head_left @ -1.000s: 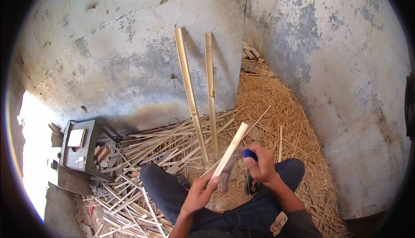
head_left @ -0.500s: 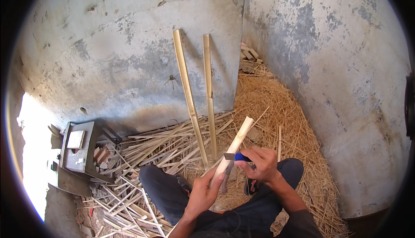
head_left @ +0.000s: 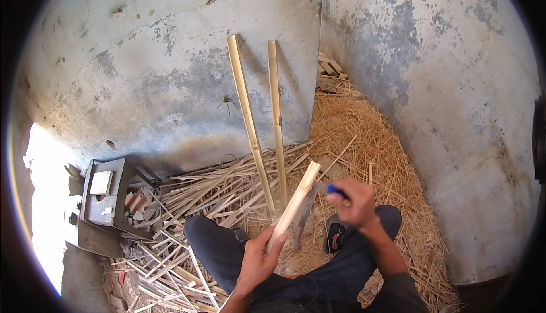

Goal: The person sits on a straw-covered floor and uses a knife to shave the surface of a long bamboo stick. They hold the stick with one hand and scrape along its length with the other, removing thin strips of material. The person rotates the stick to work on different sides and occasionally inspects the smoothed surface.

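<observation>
My left hand (head_left: 257,263) is closed round the lower end of a pale split bamboo piece (head_left: 296,202), which slants up and away between my knees. My right hand (head_left: 356,202), smeared by motion, grips a blue-handled knife (head_left: 335,190) to the right of the bamboo, apart from it. Its blade cannot be made out now. On the ground beyond the bamboo lies a long dark blade with a brownish handle (head_left: 298,238), partly behind the bamboo piece.
Two long bamboo strips (head_left: 244,94) lean on the worn wall ahead. Loose split strips (head_left: 216,182) cover the floor at left, beside a dark metal box-like stand (head_left: 116,202). Straw-like shavings (head_left: 352,119) heap along the right wall. Bricks (head_left: 330,67) lie in the far corner.
My right hand has moved right and slightly up with the knife, off the bamboo, where its blade rested before. The bamboo's upper end has shifted left and down a little.
</observation>
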`<action>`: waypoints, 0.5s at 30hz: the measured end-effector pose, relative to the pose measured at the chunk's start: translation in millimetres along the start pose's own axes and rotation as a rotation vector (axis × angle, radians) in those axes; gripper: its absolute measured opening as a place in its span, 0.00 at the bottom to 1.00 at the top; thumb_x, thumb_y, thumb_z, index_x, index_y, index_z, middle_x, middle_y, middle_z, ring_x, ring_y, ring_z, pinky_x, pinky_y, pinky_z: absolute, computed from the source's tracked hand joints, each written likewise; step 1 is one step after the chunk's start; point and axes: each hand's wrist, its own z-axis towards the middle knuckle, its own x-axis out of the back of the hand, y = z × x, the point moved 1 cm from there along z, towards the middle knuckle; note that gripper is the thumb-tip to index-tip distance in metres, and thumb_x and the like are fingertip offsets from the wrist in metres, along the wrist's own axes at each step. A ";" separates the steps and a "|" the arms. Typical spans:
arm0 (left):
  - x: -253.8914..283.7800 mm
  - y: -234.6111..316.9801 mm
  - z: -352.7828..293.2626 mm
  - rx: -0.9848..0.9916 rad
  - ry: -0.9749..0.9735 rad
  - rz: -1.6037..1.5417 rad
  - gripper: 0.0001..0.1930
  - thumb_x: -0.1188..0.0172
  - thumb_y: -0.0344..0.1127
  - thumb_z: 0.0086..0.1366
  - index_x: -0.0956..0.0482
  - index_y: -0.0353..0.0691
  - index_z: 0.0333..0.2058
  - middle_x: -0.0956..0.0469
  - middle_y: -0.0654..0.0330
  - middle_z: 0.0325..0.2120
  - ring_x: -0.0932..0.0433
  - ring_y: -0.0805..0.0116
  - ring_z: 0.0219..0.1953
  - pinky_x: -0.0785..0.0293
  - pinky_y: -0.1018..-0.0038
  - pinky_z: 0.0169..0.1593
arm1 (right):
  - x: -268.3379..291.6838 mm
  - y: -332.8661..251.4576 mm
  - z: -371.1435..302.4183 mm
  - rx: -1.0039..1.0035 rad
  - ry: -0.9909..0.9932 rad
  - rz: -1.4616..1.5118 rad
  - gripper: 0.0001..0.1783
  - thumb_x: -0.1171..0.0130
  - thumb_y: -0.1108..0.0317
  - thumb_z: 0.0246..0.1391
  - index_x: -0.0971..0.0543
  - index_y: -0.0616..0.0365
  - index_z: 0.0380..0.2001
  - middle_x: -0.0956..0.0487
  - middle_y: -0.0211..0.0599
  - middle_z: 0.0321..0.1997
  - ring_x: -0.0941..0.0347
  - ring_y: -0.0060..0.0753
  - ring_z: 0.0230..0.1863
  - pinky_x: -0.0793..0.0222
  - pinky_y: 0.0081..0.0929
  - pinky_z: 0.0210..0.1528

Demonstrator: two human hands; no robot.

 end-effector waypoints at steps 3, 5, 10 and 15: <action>-7.5 9.8 6.8 -0.083 0.034 0.022 0.17 0.38 0.38 0.77 0.19 0.31 0.55 0.18 0.44 0.26 0.18 0.57 0.23 0.25 0.66 0.33 | -14.8 -21.6 -14.0 0.024 -0.125 -0.027 0.18 0.27 0.52 0.60 0.13 0.56 0.40 0.15 0.33 0.30 0.19 0.35 0.24 0.25 0.31 0.25; -9.4 15.6 8.2 -0.097 0.049 0.062 0.17 0.38 0.37 0.76 0.19 0.31 0.55 0.17 0.41 0.29 0.16 0.49 0.27 0.23 0.63 0.34 | -20.3 -27.7 -15.0 0.047 -0.130 -0.042 0.17 0.26 0.53 0.58 0.13 0.55 0.40 0.17 0.30 0.28 0.20 0.33 0.22 0.26 0.30 0.24; -10.8 16.7 10.3 -0.130 0.079 0.135 0.16 0.37 0.37 0.75 0.19 0.31 0.54 0.16 0.39 0.31 0.14 0.40 0.32 0.22 0.59 0.36 | -20.3 -29.5 -12.2 0.068 -0.135 -0.095 0.17 0.26 0.53 0.57 0.13 0.54 0.39 0.17 0.30 0.27 0.20 0.32 0.22 0.27 0.29 0.24; -9.7 18.8 7.5 -0.104 0.076 0.145 0.15 0.37 0.37 0.75 0.19 0.31 0.52 0.17 0.38 0.30 0.15 0.39 0.31 0.22 0.59 0.35 | -13.7 -29.3 -6.8 0.079 -0.128 -0.145 0.15 0.27 0.54 0.58 0.13 0.54 0.39 0.16 0.31 0.27 0.20 0.34 0.22 0.27 0.31 0.24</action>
